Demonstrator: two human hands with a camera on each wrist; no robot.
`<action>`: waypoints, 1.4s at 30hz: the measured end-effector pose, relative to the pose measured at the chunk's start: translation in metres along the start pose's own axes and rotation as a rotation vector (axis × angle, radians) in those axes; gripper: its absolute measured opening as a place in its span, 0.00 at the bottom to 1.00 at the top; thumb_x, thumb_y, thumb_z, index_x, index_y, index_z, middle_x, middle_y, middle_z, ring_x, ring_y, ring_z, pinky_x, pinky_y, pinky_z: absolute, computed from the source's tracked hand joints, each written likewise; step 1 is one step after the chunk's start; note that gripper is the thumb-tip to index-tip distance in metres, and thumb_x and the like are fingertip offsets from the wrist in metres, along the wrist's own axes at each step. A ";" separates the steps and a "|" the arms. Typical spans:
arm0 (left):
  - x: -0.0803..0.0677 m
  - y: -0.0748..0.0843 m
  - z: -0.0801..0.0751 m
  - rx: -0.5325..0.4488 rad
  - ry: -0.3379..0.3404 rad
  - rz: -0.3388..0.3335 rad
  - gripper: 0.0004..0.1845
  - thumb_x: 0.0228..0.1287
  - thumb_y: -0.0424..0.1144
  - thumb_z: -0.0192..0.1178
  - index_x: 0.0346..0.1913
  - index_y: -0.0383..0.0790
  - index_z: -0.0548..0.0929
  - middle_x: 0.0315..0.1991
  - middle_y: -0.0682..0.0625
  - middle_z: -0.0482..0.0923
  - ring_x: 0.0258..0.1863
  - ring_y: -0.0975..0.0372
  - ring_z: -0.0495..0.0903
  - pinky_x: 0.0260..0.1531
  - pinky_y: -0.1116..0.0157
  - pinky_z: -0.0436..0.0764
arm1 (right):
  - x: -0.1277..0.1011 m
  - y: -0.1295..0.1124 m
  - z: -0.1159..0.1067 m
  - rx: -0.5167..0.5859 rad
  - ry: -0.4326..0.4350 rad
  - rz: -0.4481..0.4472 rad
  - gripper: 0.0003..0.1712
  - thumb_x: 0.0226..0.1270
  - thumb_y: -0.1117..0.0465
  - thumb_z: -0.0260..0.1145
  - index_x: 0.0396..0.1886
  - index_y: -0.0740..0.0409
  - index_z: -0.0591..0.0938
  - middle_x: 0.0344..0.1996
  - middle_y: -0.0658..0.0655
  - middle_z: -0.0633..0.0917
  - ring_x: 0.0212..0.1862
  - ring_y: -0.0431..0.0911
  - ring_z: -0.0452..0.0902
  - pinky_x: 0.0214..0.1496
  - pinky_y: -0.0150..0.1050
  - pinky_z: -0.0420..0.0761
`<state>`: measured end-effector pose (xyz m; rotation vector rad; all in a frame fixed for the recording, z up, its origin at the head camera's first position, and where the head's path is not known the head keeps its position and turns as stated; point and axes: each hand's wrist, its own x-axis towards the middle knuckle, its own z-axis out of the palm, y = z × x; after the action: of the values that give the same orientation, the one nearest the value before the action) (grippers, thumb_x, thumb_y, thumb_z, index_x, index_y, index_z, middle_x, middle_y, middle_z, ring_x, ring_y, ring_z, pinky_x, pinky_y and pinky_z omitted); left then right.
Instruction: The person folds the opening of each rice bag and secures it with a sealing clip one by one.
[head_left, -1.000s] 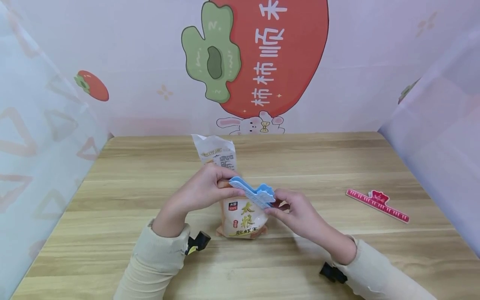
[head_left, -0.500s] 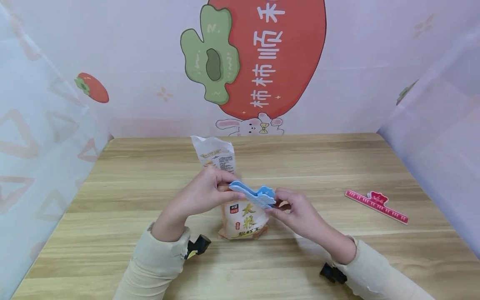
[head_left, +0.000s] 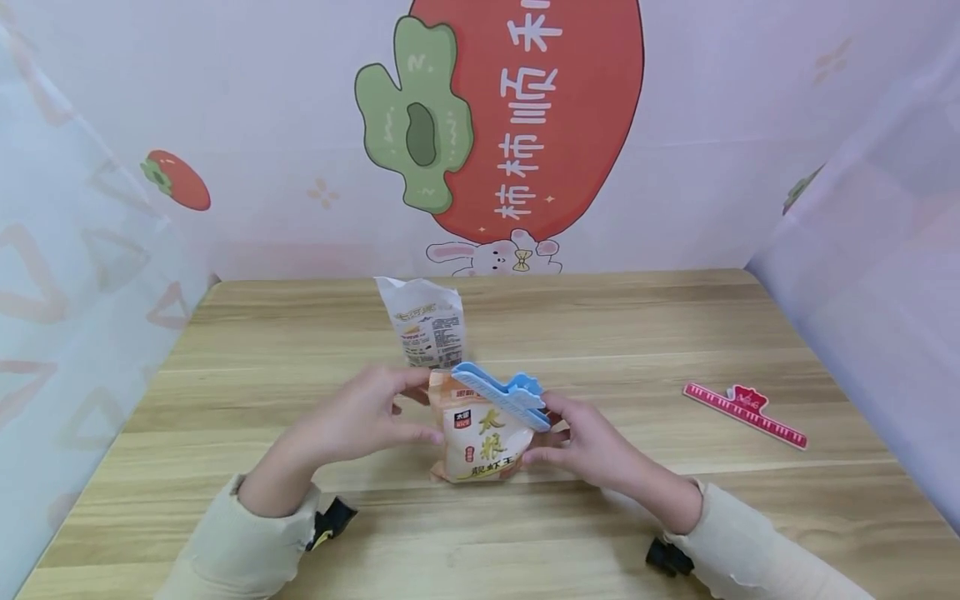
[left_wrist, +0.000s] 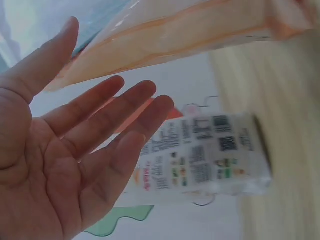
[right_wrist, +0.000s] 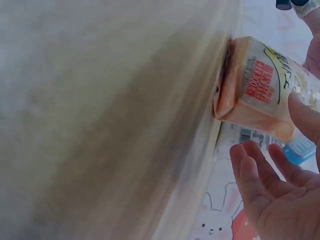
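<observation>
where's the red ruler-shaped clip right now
In the head view the red ruler-shaped clip lies flat on the wooden table, far to the right of the rice bag, beyond the right hand.

In the left wrist view the left hand (left_wrist: 60, 165) is cut off by the left and bottom edges, and the orange rice bag (left_wrist: 190, 35) runs out at the top. The white packet (left_wrist: 210, 150) behind is blurred, its print unreadable. In the right wrist view the right hand (right_wrist: 280, 195) is cropped at the right and bottom, only a corner of the blue clip (right_wrist: 300, 148) shows, and the table (right_wrist: 100, 120) is a blur
</observation>
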<state>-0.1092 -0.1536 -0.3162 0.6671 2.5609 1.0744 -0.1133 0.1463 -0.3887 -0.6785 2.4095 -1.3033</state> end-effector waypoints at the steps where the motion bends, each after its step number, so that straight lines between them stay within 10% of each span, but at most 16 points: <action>1: -0.002 -0.002 0.002 0.034 -0.005 -0.001 0.29 0.54 0.45 0.75 0.59 0.44 0.80 0.54 0.51 0.83 0.52 0.56 0.83 0.51 0.53 0.82 | 0.000 0.000 0.000 -0.010 0.000 -0.001 0.37 0.54 0.55 0.77 0.63 0.59 0.76 0.57 0.61 0.83 0.52 0.52 0.83 0.50 0.39 0.85; 7: -0.008 -0.013 0.018 0.136 0.023 0.007 0.26 0.52 0.42 0.76 0.55 0.43 0.82 0.49 0.51 0.84 0.45 0.58 0.83 0.47 0.56 0.83 | -0.002 -0.001 0.003 -0.043 0.007 0.011 0.41 0.53 0.54 0.78 0.67 0.57 0.74 0.59 0.58 0.83 0.51 0.48 0.82 0.52 0.42 0.84; 20: -0.003 -0.024 0.047 -0.006 0.002 -0.074 0.26 0.51 0.41 0.77 0.53 0.41 0.81 0.50 0.45 0.85 0.34 0.66 0.86 0.37 0.68 0.83 | -0.001 -0.002 0.012 0.056 -0.001 -0.001 0.39 0.53 0.62 0.78 0.65 0.63 0.73 0.53 0.64 0.84 0.44 0.51 0.85 0.48 0.36 0.85; 42: 0.005 -0.023 0.050 -0.096 -0.011 -0.135 0.23 0.54 0.36 0.75 0.53 0.39 0.81 0.48 0.45 0.85 0.34 0.64 0.87 0.34 0.69 0.83 | 0.002 -0.006 0.013 0.033 0.006 0.041 0.39 0.56 0.61 0.77 0.67 0.61 0.71 0.57 0.65 0.82 0.47 0.48 0.85 0.49 0.38 0.85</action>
<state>-0.0991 -0.1356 -0.3671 0.4673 2.4871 1.1365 -0.1069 0.1332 -0.3908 -0.6138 2.3882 -1.3275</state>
